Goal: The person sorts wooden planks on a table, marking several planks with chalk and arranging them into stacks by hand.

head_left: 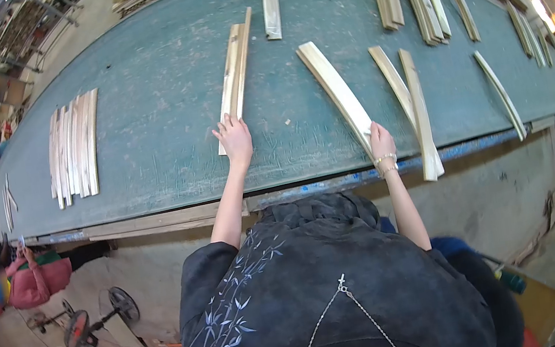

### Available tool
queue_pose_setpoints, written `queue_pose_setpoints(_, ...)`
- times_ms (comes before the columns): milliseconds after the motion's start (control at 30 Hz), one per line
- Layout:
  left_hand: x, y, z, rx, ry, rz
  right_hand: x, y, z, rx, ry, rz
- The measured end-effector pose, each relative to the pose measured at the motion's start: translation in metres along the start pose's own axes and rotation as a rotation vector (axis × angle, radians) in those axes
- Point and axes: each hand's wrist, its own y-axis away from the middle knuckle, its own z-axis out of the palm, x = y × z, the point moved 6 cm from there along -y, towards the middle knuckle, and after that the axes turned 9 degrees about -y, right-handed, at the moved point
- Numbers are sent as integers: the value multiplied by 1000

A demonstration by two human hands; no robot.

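Note:
My left hand (235, 140) lies over the near end of a small pair of wooden strips (233, 73), fingers spread on top of them. The strips lie side by side on the green table, and one reaches farther out than the other. In my right hand (381, 139), thumb and fingers are closed round the near end of a pale wooden strip (332, 84). This strip slants away to the upper left. The fingers on its underside are hidden. Right of that hand, two more strips (417, 107) cross, their near ends jutting over the table edge.
The long green table (161, 104) carries a row of strips (75, 148) at left, a single strip (270, 0) at the far middle and stacked strips (424, 4) at far right. A curved strip (499, 92) lies rightward. A person in red (30, 279) is at lower left.

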Motion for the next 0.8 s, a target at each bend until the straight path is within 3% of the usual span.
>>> queue_pose_setpoints(67, 4, -3, -4, 19, -50, 55, 4, -1, 1, 12, -20, 3)
queue_pose_setpoints(167, 4, -10, -2, -102, -120, 105, 8, -2, 2, 14, -37, -3)
queue_pose_setpoints(200, 1, -15, 6, -235, -62, 71, 8, -2, 2, 7, -41, -3)
queue_pose_setpoints(267, 2, -20, -11, -162, -57, 187, 4, 0, -1, 31, -30, -19)
queue_pose_setpoints(333, -2, -18, -21, -224, 216, 182, 12, -4, 0, 3, -8, 14)
queue_pose_setpoints(367, -9, -11, -20, -511, 657, 20, 5, -4, -6, 112, -30, -172)
queue_pose_setpoints(400, -6, 1, -28, -636, 959, -63, -3, 0, -13, 218, -50, -362)
queue_pose_setpoints(433, -3, 15, -39, -762, 1256, -156, -13, 2, -27, 263, 28, -332)
queue_pose_setpoints(467, 8, 25, -72, -769, 1252, -146, -15, -1, -41, 350, 112, -347)
queue_pose_setpoints(533, 39, 53, -129, -918, 2093, -680, -7, -20, -75, 504, 271, -282)
queue_pose_setpoints(633, 55, 86, -75, -1290, 2617, -780, 45, -67, -107, 517, 340, 4)
queue_pose_setpoints(667, 65, 93, -78, -1317, 2496, -859, 89, -98, -98, 305, 251, 95)
queue_pose_setpoints(700, 68, 98, -77, -1286, 2212, -764, 115, -114, -88, 212, 113, 42)
queue_pose_setpoints(767, 72, 108, -69, -1301, 2049, -640, 106, -113, -82, 168, 229, -82)
queue_pose_setpoints(800, 72, 108, -69, -1255, 2060, -666, 114, -118, -77, 161, 110, -129)
